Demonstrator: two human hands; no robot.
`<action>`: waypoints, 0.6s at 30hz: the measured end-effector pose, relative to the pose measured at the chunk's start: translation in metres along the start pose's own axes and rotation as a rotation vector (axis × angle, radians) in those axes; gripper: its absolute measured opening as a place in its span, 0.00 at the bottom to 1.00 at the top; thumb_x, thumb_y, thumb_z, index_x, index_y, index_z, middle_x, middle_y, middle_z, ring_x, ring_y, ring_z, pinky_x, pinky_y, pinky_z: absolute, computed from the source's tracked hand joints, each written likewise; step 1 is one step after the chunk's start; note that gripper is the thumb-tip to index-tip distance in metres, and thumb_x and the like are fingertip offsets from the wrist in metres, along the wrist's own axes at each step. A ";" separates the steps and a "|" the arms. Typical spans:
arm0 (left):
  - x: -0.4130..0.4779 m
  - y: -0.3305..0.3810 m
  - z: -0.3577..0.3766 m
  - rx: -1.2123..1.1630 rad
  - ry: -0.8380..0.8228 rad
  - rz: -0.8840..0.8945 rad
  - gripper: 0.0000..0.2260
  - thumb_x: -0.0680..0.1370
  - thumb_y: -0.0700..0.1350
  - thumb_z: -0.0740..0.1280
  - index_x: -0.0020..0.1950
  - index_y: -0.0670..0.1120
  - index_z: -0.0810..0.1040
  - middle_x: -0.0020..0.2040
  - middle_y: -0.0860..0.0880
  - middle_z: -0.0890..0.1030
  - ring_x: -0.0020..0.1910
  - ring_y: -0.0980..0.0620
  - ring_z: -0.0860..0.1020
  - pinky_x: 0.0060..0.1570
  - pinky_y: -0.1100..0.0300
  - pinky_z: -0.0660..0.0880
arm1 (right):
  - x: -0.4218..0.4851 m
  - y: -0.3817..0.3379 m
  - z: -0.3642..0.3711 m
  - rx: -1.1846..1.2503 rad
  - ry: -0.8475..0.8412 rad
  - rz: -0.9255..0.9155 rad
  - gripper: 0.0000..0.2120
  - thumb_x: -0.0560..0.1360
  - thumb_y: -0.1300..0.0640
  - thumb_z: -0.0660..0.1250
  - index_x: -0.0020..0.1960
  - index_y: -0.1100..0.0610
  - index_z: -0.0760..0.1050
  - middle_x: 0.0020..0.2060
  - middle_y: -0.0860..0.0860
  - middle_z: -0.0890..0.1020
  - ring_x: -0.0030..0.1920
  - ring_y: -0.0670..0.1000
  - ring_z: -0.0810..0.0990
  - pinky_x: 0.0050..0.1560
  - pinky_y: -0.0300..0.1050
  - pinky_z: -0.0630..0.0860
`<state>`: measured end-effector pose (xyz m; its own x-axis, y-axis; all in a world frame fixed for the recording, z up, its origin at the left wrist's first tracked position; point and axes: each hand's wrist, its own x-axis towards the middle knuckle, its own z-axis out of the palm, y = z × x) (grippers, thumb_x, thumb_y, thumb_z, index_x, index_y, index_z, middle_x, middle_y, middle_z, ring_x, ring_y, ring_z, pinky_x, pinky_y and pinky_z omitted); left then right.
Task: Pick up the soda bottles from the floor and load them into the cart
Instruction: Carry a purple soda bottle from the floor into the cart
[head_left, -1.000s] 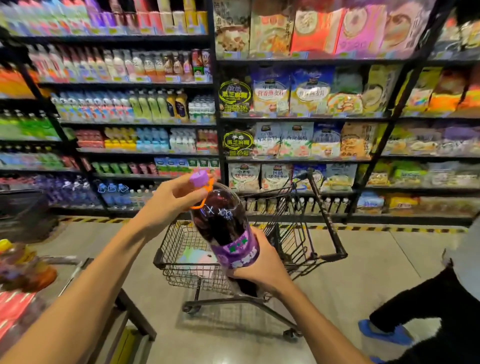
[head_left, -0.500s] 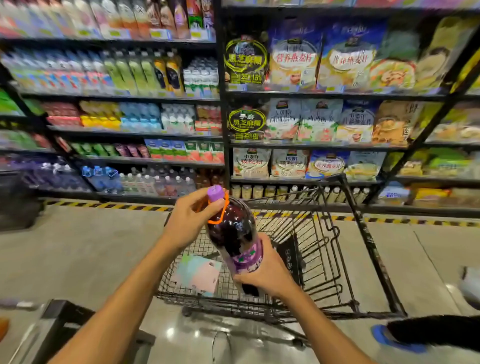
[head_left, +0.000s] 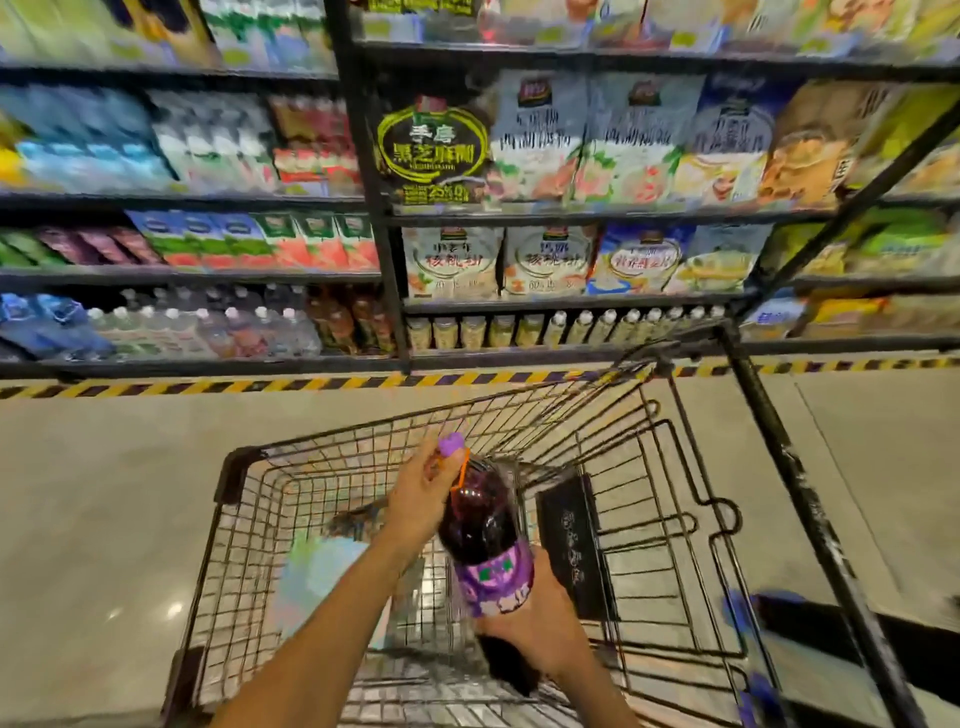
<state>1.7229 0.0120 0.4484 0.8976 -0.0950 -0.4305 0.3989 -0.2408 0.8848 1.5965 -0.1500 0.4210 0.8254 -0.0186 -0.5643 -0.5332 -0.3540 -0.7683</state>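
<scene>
The black packet (head_left: 434, 150) reads "黑芝麻糊" and "25%"; the white packet (head_left: 451, 262) below reads "核桃粉".

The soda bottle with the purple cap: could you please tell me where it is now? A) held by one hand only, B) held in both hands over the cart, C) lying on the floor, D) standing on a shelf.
B: the left hand grips the soda bottle near its cap, the right hand holds its lower body, above the cart.
</scene>
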 end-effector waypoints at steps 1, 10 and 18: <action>0.013 -0.013 0.007 -0.028 0.015 -0.037 0.16 0.81 0.54 0.69 0.66 0.50 0.78 0.63 0.49 0.80 0.63 0.48 0.78 0.66 0.49 0.74 | 0.016 0.015 0.002 -0.003 -0.007 0.031 0.34 0.65 0.57 0.85 0.62 0.44 0.68 0.49 0.35 0.82 0.46 0.25 0.77 0.45 0.20 0.69; 0.115 -0.097 0.051 -0.100 -0.017 -0.284 0.09 0.74 0.56 0.75 0.51 0.55 0.82 0.54 0.49 0.83 0.59 0.46 0.80 0.60 0.52 0.76 | 0.113 0.107 0.026 0.029 0.015 0.312 0.47 0.59 0.56 0.88 0.68 0.44 0.63 0.57 0.40 0.80 0.55 0.36 0.79 0.44 0.21 0.70; 0.177 -0.159 0.074 -0.289 -0.063 -0.509 0.14 0.76 0.46 0.74 0.59 0.43 0.82 0.55 0.41 0.85 0.48 0.48 0.83 0.43 0.57 0.76 | 0.157 0.166 0.065 0.022 0.164 0.443 0.54 0.45 0.36 0.80 0.70 0.39 0.67 0.55 0.39 0.83 0.56 0.42 0.82 0.64 0.52 0.78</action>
<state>1.8046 -0.0379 0.2189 0.5702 -0.0955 -0.8159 0.8197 0.0013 0.5728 1.6260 -0.1503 0.1852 0.5351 -0.3110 -0.7854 -0.8428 -0.2591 -0.4717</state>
